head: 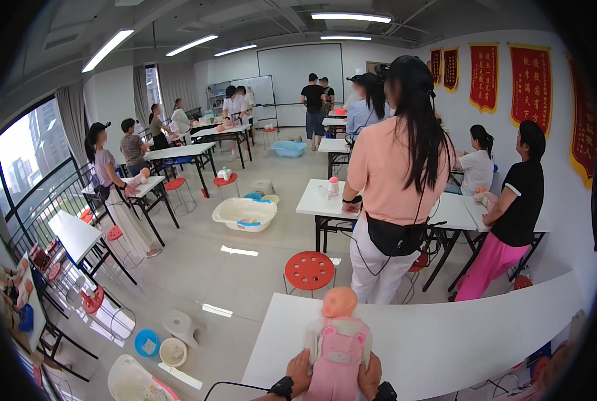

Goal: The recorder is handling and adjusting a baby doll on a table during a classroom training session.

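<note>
A baby doll in a pink outfit with a bear face on the chest lies on a white table. Its bald head points away from me, and its lower end runs out of the picture's bottom edge. My left hand holds the doll's left-hand side as I see it, fingers along the body. On the opposite side my right hand grips it in the same way. Both wrists wear black bands, and a black cable leads off from the left one. The fingertips are partly hidden against the doll's clothing.
A red round stool stands beyond my table, near a person in a peach top. Left on the floor are a blue bucket, a cream bucket, a grey step stool and a baby bathtub. Several people stand at other tables.
</note>
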Tool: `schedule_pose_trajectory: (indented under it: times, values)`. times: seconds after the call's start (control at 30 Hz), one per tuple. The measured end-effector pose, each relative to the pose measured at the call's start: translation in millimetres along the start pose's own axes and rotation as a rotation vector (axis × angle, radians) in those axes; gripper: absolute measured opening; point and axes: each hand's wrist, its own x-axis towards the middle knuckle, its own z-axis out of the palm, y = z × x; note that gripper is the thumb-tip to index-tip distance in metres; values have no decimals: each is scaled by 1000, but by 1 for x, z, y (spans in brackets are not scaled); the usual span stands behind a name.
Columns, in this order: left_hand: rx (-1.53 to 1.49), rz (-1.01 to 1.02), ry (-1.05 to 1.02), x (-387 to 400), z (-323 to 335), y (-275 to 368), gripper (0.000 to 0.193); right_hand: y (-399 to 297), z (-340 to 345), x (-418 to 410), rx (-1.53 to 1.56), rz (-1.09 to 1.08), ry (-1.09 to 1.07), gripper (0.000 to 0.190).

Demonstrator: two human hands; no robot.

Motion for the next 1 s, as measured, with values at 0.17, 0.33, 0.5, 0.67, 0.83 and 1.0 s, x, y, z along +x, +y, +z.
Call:
schedule_pose_trajectory:
  times: [0.17,0.33,0.5,0.67,0.83,1.0]
  values:
    - [-81,-36,64,2,-5,-3,64,6,3,-3,-22,-6,30,44]
    - [-206,-227,351,26,-36,0,46,6,0,0,-7,-22,2,45]
    - [-555,-214,283,102,-143,83,31,-1,-6,1,12,57,-39,47]
    - [-1156,367,-276,124,-259,197,48,21,-1,0,-19,6,18,47]
    - [-1411,1156,-591,101,-325,320,41,11,1,2,22,22,-5,49]
    - [-1421,1205,-834,92,-333,369,36,16,-7,3,62,57,-34,49]
